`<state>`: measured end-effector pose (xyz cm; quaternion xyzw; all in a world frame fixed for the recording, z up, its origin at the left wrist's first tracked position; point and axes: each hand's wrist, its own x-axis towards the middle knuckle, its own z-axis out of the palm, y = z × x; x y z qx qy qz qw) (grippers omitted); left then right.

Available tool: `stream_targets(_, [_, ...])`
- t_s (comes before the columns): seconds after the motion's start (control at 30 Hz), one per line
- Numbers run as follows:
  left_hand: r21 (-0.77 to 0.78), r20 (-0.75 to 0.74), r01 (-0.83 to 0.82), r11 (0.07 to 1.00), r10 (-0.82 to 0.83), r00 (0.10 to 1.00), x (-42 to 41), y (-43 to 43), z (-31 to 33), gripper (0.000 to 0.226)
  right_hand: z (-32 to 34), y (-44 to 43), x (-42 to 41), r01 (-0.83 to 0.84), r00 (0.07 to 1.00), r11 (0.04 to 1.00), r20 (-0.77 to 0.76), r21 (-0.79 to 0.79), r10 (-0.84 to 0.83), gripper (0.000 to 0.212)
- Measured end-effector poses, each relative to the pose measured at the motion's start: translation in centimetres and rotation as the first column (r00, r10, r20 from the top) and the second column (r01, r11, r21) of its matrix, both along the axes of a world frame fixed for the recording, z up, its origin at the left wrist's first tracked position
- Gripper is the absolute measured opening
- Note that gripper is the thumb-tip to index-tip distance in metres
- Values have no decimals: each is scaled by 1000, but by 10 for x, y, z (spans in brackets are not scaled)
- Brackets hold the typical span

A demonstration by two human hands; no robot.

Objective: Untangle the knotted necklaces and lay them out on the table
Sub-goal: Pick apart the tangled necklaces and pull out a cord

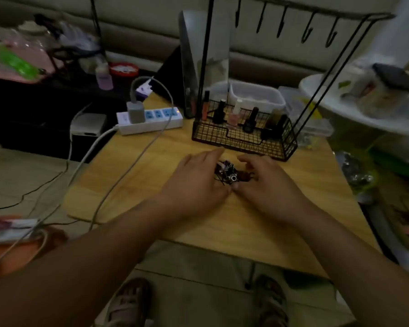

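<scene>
The knotted necklaces (229,173) sit as one dark wad on the counter (222,232), between the two hands and equally near both; no long axis shows. The left hand (197,182), just left of the wad, lies with fingers fairly straight, gripping nothing. The right hand (268,185) curls over the wad from the other side; I cannot tell whether it pinches a strand. A wire basket (243,135) stands just beyond both hands, and the room is dim.

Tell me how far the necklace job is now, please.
Done: nothing yet; no necklace lies stretched out on the table. In hand: the knotted necklaces are one dark clump between the left hand and right hand; their grip is unclear. Remaining: separating and laying out every necklace.
</scene>
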<state>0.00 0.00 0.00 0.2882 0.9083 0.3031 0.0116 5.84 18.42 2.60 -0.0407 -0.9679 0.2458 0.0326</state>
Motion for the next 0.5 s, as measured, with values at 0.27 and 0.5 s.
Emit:
stream_targets(0.27, [-55, 52, 171, 984, -168, 984, -38, -7, 9, 49, -14, 12, -13, -101, 994, 993, -40, -53, 99, 25])
stream_targets(0.5, [-100, 64, 70, 993, -64, 996, -38, -16, 19, 37, -7, 22, -18, -54, 999, 995, 1, -81, 54, 11])
